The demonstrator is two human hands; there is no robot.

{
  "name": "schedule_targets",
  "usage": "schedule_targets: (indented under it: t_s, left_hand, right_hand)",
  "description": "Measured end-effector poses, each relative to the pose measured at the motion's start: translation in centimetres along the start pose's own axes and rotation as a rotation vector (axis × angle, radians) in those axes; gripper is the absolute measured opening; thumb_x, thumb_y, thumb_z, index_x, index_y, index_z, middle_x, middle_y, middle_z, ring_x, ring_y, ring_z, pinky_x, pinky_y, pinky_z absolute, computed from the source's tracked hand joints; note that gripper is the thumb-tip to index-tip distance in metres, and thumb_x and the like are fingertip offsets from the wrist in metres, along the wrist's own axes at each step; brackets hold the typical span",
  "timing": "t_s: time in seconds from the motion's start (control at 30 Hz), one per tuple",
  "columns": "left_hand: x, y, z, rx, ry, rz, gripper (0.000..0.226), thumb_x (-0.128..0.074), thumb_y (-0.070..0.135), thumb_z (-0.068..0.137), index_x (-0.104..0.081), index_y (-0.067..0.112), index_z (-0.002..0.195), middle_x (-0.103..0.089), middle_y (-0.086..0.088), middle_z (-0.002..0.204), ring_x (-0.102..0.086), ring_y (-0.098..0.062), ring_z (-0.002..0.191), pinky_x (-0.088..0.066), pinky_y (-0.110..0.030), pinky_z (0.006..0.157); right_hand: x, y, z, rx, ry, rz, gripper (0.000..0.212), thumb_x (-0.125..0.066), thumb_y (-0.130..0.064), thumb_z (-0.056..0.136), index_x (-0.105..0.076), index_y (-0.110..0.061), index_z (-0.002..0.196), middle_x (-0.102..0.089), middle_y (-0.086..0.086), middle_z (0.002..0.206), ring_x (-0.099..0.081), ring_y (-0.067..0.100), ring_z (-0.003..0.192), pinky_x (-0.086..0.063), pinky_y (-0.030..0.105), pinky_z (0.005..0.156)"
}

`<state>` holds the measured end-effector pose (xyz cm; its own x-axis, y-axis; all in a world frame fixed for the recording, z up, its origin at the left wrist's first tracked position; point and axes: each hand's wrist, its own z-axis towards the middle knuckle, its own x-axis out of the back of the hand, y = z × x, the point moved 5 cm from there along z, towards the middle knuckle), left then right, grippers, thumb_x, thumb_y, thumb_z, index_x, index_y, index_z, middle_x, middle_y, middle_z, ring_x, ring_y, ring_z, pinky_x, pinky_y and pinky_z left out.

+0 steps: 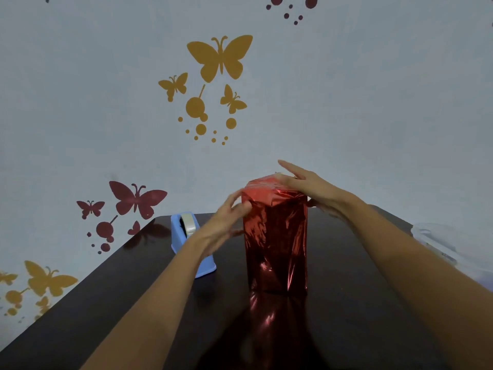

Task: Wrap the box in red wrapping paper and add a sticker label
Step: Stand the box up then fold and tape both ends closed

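A tall box covered in shiny red wrapping paper (276,241) stands upright on end in the middle of the dark table (106,303). My left hand (226,217) is at the box's upper left corner, blurred, with its fingertips against the folded paper. My right hand (306,185) lies flat on the box's top right, fingers spread and stretched out over the folded top. Neither hand holds anything loose. No sticker label is in view.
A blue tape dispenser (186,241) with a clear tape roll stands just left of the box, partly behind my left forearm. A clear plastic bag or container (442,244) lies at the table's right edge. The wall with butterfly decals is close behind.
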<state>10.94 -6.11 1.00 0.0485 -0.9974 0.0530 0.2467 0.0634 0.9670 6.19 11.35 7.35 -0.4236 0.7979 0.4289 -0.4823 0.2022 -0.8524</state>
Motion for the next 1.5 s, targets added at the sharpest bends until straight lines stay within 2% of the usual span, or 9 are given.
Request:
schedule_targets:
  t_s: [0.13, 0.3, 0.5, 0.8, 0.93, 1.07, 1.23, 1.33, 1.5]
  left_hand:
    - [-0.2, -1.0, 0.0, -0.033, 0.042, 0.115, 0.066, -0.080, 0.014, 0.071, -0.051, 0.024, 0.129, -0.063, 0.002, 0.123, -0.063, -0.011, 0.109, -0.056, -0.028, 0.081]
    - [-0.1, -0.9, 0.2, -0.076, 0.124, 0.130, 0.068, -0.083, 0.017, 0.068, -0.048, 0.024, 0.125, -0.059, 0.002, 0.123, -0.059, -0.008, 0.108, -0.053, -0.022, 0.077]
    - [-1.3, -1.3, 0.2, -0.015, 0.012, 0.161, 0.077, -0.083, 0.014, 0.068, -0.042, 0.023, 0.132, -0.058, 0.004, 0.121, -0.058, -0.011, 0.111, -0.052, -0.017, 0.074]
    - [-0.5, 3.6, -0.1, -0.195, 0.110, 0.343, 0.116, -0.086, 0.046, 0.057, -0.016, 0.034, 0.149, -0.021, 0.008, 0.156, -0.022, -0.008, 0.141, -0.022, -0.032, 0.113]
    - [-3.6, 9.7, -0.7, -0.447, -0.029, 0.673, 0.056, -0.082, 0.036, 0.067, -0.065, 0.026, 0.120, -0.064, 0.010, 0.123, -0.054, -0.005, 0.118, -0.038, -0.029, 0.106]
    - [-2.1, 14.5, -0.4, -0.519, 0.230, 0.119, 0.011, -0.065, 0.020, 0.088, -0.072, 0.015, 0.094, -0.074, 0.004, 0.085, -0.071, -0.012, 0.086, -0.051, -0.031, 0.092]
    - [1.2, 6.9, 0.9, -0.089, 0.083, 0.354, 0.092, -0.067, 0.053, 0.076, -0.019, 0.024, 0.150, -0.033, -0.004, 0.151, -0.036, -0.019, 0.136, -0.028, -0.045, 0.112]
    - [-0.3, -0.7, -0.8, 0.097, -0.099, 0.362, 0.109, -0.090, 0.034, 0.053, -0.030, 0.021, 0.143, -0.050, -0.003, 0.139, -0.051, -0.016, 0.123, -0.043, -0.029, 0.100]
    - [-2.5, -1.6, -1.1, -0.019, 0.565, 0.645, 0.089, -0.084, 0.044, 0.061, -0.033, 0.017, 0.130, -0.053, -0.002, 0.127, -0.054, -0.023, 0.113, -0.044, -0.038, 0.091]
  right_hand:
    - [-0.7, 1.2, -0.6, 0.085, 0.063, 0.293, 0.104, -0.048, -0.089, 0.051, -0.026, -0.045, 0.142, -0.025, -0.015, 0.152, -0.017, 0.011, 0.141, -0.014, 0.052, 0.116]
    - [-0.5, 4.1, -1.1, 0.056, 0.111, 0.239, 0.117, -0.075, -0.065, 0.058, -0.002, -0.044, 0.147, -0.012, -0.007, 0.157, -0.021, 0.017, 0.142, -0.027, 0.050, 0.112]
    - [-0.7, 5.6, -1.1, 0.095, 0.257, 0.285, 0.063, -0.077, -0.021, 0.072, -0.050, -0.016, 0.129, -0.061, 0.003, 0.122, -0.061, 0.016, 0.109, -0.055, 0.017, 0.073]
    - [0.0, 4.9, -1.1, 0.092, 0.272, 0.285, 0.099, -0.076, -0.024, 0.074, -0.011, -0.032, 0.149, -0.040, 0.006, 0.137, -0.046, 0.019, 0.120, -0.039, 0.031, 0.096]
    - [-0.6, 5.1, -1.0, 0.096, 0.248, 0.215, 0.117, -0.082, -0.021, 0.063, -0.004, -0.033, 0.149, -0.043, 0.012, 0.140, -0.047, 0.019, 0.124, -0.040, 0.027, 0.093]
    - [-0.6, 5.1, -1.2, 0.110, 0.254, 0.185, 0.116, -0.083, -0.026, 0.057, -0.010, -0.038, 0.146, -0.047, 0.011, 0.135, -0.051, 0.021, 0.119, -0.043, 0.027, 0.093]
    - [-0.3, 5.3, -1.4, 0.092, 0.230, 0.226, 0.102, -0.077, -0.014, 0.073, -0.010, -0.033, 0.148, -0.050, -0.011, 0.112, -0.051, -0.002, 0.097, -0.044, 0.019, 0.091]
    - [-0.9, 5.9, -1.1, 0.041, 0.139, 0.328, 0.113, -0.087, -0.039, 0.055, -0.020, -0.035, 0.146, -0.055, -0.001, 0.125, -0.058, 0.010, 0.109, -0.044, 0.039, 0.101]
    - [-1.0, 5.1, -1.2, 0.031, 0.629, 0.207, 0.062, -0.069, -0.037, 0.081, -0.046, -0.014, 0.134, -0.055, 0.009, 0.131, -0.053, 0.026, 0.120, -0.043, 0.035, 0.099]
